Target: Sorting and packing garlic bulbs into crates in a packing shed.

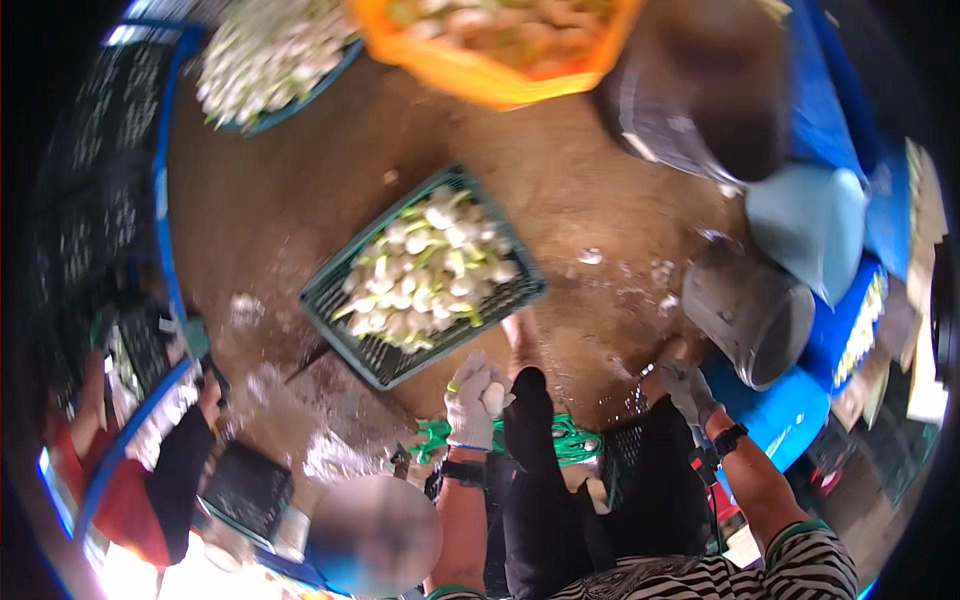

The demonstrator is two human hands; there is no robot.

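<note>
My left hand (474,401), in a white knit glove, is closed around white bulbs (495,397) beside my left knee. My right hand (686,390), gloved in grey-white, hangs by my right knee; whether it holds anything cannot be told. In front of my left hand, a dark green plastic crate (360,375) stands tilted to the view on the wet brown floor. A heap of white bulbs with short green stems (420,270) lies in it. Green plastic twine (577,442) lies in a tangle between and behind my legs.
An orange tub (480,90) and a blue basket (315,101) of bulbs stand ahead. Grey (742,315) and light blue (806,225) buckets, with blue containers, line the right. Another person (142,480) in red and dark clothes is at lower left, near a blue hose or pipe (161,202) and stacked dark crates (97,157).
</note>
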